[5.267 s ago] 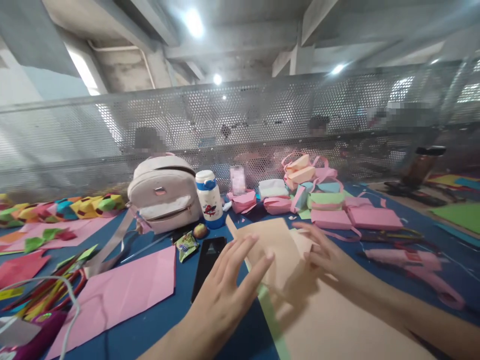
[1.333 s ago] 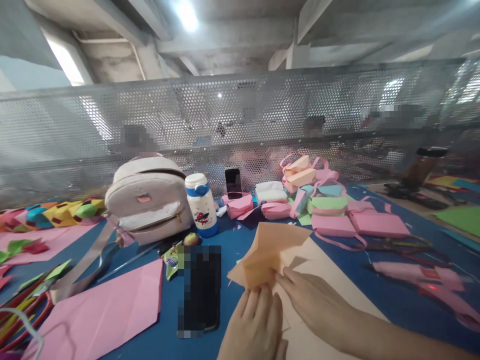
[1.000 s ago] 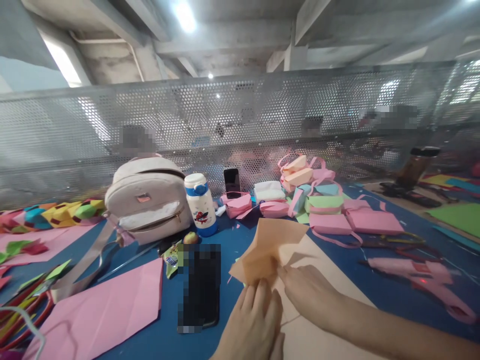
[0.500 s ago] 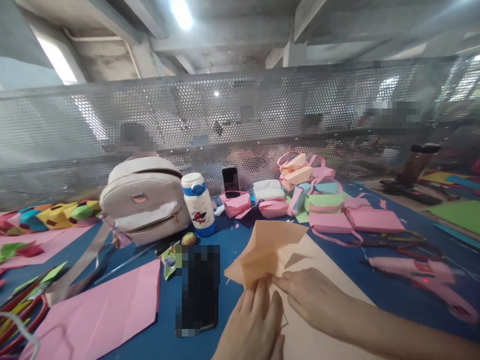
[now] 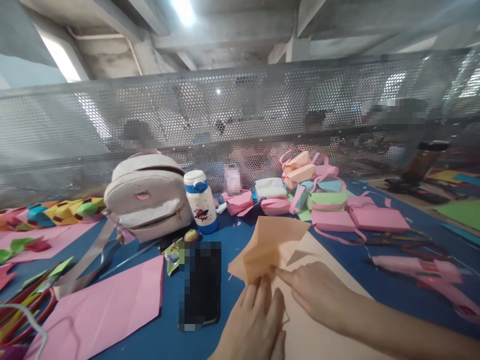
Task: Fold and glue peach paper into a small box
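Observation:
A sheet of peach paper (image 5: 322, 320) lies on the blue table, its far end folded up into a creased, standing flap (image 5: 281, 235). My left hand (image 5: 253, 315) rests on the paper with fingers stretched forward, their tips pressing at the base of the fold. From the right, my right hand (image 5: 315, 287) touches the same crease with its extended index finger, the other fingers loosely bent. Both hands are pressing the paper rather than gripping it. Exactly what lies under the left fingertips is hidden.
Left of my hands lie a black phone (image 5: 202, 285) and pink paper (image 5: 108, 305). Behind stand a backpack (image 5: 150, 195), a white-blue bottle (image 5: 201, 205) and several small paper bags (image 5: 332, 220). A pink glue gun (image 5: 420, 270) lies right. A perforated metal partition (image 5: 210, 115) closes the back.
The small phone standing at the back has a lit screen now, where it was dark. My hands stay at the fold with hardly any shift; the view has moved slightly.

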The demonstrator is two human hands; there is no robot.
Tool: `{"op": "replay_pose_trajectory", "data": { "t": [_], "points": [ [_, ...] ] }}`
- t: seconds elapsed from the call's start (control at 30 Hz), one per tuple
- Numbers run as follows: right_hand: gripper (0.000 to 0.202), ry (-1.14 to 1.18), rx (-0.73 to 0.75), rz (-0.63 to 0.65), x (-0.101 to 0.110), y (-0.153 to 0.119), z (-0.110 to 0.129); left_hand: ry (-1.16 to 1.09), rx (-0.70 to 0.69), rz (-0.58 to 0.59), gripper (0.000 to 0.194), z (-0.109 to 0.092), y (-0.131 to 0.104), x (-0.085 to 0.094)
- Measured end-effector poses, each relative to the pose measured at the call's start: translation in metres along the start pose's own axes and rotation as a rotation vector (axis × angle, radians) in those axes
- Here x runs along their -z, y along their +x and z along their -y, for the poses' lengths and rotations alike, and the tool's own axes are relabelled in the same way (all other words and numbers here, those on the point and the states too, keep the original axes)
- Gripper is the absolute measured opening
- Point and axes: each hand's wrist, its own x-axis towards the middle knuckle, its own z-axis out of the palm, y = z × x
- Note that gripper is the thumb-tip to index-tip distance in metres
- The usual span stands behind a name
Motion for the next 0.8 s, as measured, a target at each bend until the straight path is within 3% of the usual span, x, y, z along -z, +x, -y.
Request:
{"op": "replay_pose_trajectory", "data": {
  "t": [0.27, 0.8],
  "points": [
    [0.064, -0.231, -0.148, 0.149, -0.012, 0.019, 0.01, -0.011, -0.008, 0.011, 0.059, -0.002, -0.001, 0.004],
    [0.048, -0.122, -0.004, 0.113, 0.001, 0.007, 0.015, -0.038, -0.018, -0.012, 0.06, 0.0, -0.002, 0.006]
  ]
}}
